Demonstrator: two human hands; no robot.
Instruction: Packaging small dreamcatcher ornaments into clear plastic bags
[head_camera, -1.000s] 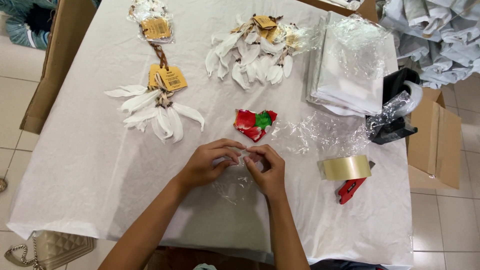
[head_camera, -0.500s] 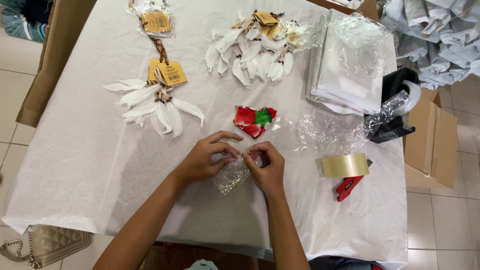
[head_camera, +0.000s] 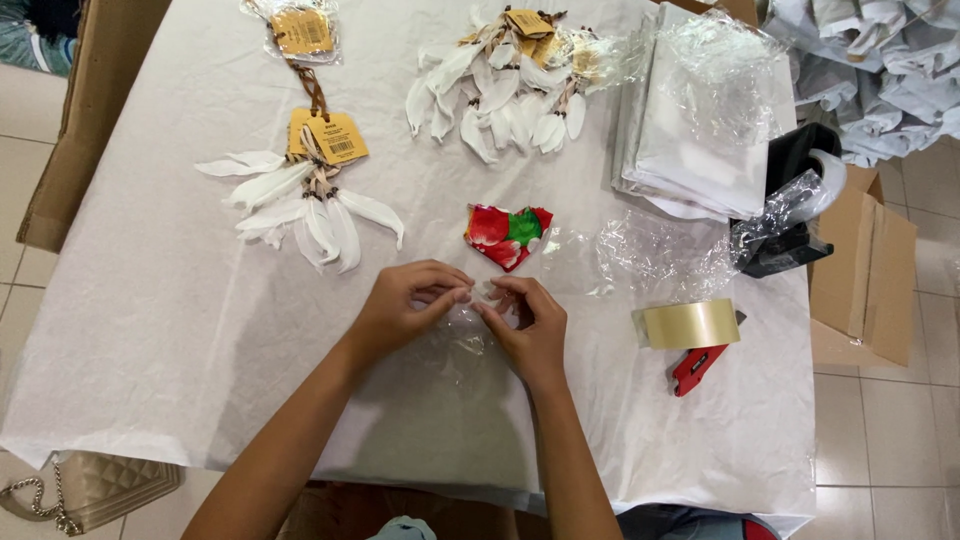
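White-clothed table (head_camera: 150, 340): feathers (head_camera: 300, 200), tape (head_camera: 688, 323)

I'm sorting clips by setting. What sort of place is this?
Probably a small craft-packing workspace, perhaps at home. A cloth-covered table holds tagged white feather ornaments, a stack of clear bags and a tape dispenser, and both hands work a clear wrapper.

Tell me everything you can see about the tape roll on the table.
The tape roll is a wide ring of tan, glossy packing tape that sits in a hand dispenser with a red handle. It lies on the white tablecloth, off to the person's right. Crumpled clear plastic wrap lies just above it in the picture, and a black tape dispenser farther up. Neither hand touches it; the right hand is nearer, but apart from it.
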